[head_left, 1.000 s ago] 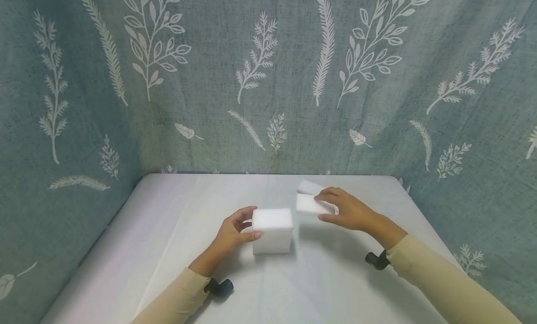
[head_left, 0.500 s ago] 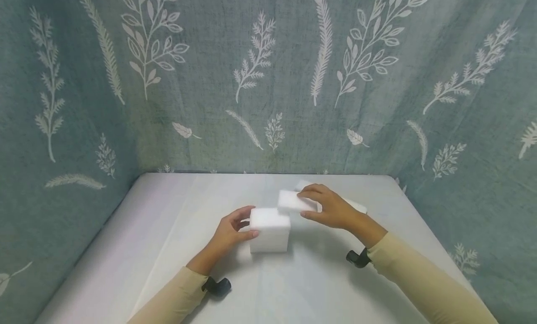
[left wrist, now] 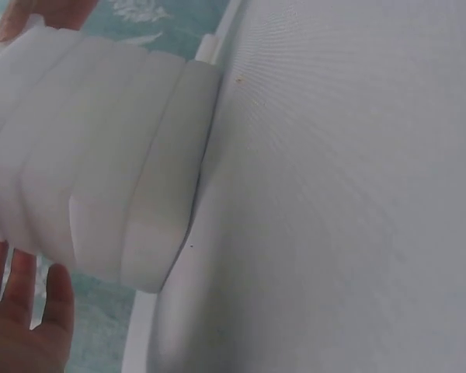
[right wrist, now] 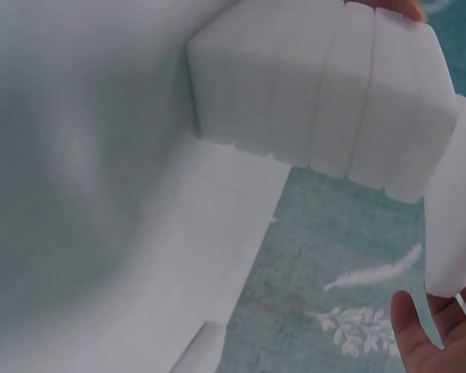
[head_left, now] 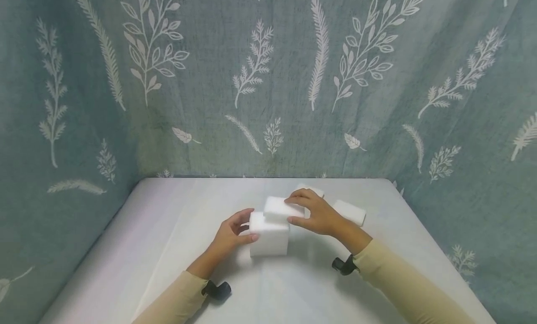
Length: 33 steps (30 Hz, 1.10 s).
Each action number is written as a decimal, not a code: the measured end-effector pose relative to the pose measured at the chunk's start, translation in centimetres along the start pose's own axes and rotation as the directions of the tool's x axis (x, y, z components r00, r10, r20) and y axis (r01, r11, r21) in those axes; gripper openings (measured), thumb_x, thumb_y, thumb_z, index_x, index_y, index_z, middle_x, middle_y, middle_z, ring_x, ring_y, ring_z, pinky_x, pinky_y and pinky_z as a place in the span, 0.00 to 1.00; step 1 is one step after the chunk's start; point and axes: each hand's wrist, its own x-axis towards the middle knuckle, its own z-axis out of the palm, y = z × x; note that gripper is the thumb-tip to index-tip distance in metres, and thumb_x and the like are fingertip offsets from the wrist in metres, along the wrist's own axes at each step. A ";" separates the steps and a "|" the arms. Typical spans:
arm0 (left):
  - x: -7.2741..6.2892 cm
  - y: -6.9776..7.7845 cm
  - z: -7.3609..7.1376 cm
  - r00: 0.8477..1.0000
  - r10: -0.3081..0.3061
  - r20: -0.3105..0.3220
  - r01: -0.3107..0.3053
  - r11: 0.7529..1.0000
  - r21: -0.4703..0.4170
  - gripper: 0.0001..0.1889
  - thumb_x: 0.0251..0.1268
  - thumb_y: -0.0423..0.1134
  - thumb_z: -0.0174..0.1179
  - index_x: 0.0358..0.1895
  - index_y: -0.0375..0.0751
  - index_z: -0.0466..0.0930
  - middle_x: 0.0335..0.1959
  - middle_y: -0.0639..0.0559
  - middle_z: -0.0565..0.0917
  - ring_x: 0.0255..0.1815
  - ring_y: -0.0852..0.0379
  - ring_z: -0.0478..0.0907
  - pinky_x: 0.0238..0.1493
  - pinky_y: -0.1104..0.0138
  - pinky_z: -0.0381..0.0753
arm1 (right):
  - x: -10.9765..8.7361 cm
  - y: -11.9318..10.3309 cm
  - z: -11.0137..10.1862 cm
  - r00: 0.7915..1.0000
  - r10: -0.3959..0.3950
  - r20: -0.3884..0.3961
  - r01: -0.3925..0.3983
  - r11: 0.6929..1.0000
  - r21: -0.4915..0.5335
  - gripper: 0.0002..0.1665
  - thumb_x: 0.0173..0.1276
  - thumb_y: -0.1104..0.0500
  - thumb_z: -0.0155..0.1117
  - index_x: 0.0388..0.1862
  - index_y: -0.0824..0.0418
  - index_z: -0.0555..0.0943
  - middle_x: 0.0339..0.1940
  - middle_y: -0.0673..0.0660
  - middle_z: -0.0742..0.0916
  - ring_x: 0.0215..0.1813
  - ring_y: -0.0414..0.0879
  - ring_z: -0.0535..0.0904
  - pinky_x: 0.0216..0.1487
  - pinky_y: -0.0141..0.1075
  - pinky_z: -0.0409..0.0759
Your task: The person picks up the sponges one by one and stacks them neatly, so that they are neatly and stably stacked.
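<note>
Several white sponge-like blocks lie flat on one another in a neat stack [head_left: 268, 244] in the middle of the head view. My left hand [head_left: 232, 231] grips the stack's left side near the top, thumb in front and fingers behind. Just over the stack's top, my right hand [head_left: 315, 213] pinches one more white block [head_left: 277, 206] between thumb and fingers. That block sits slightly right of the stack. In the right wrist view the held block [right wrist: 453, 217] tilts against the top end of the stack [right wrist: 318, 93]; whether it rests there I cannot tell.
Two loose white blocks lie behind and right of the stack: one block [head_left: 350, 212] beyond my right wrist, another block [head_left: 312, 190] farther back. A white table [head_left: 176, 277] carries everything. Leaf-patterned green-blue cloth [head_left: 209, 81] hangs round its back and sides.
My right hand has lifted a block from the right and carried it left to above the stack, uncovering a loose block behind. My left hand stays at the stack.
</note>
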 end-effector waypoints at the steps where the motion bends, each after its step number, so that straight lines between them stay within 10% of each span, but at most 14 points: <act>1: 0.0 0.0 0.0 1.000 0.002 0.001 -0.002 1.000 -0.006 0.41 0.49 0.33 0.75 0.69 0.35 0.66 0.60 0.43 0.77 0.61 0.46 0.73 0.63 0.47 0.68 | 0.1 -0.1 0.1 1.000 -0.005 0.008 0.005 1.000 0.007 0.29 0.64 0.42 0.67 0.61 0.53 0.80 0.59 0.49 0.77 0.62 0.46 0.70 0.61 0.48 0.73; 15: 0.1 0.5 0.1 0.993 0.117 -0.031 -0.120 0.989 -0.082 0.38 0.50 0.26 0.73 0.67 0.30 0.67 0.61 0.41 0.76 0.61 0.45 0.72 0.64 0.41 0.63 | 0.9 -1.0 1.2 0.999 0.009 0.033 -0.011 0.998 0.064 0.28 0.65 0.40 0.66 0.61 0.49 0.80 0.59 0.47 0.76 0.61 0.43 0.69 0.60 0.47 0.74; 33: -1.0 3.6 0.6 0.997 0.064 -0.040 -0.064 0.998 0.013 0.31 0.53 0.30 0.72 0.62 0.34 0.73 0.58 0.42 0.77 0.59 0.44 0.73 0.63 0.42 0.66 | 1.1 -1.4 2.4 0.999 -0.020 0.029 0.018 0.996 0.086 0.27 0.63 0.44 0.69 0.60 0.51 0.81 0.58 0.47 0.77 0.60 0.43 0.70 0.59 0.47 0.74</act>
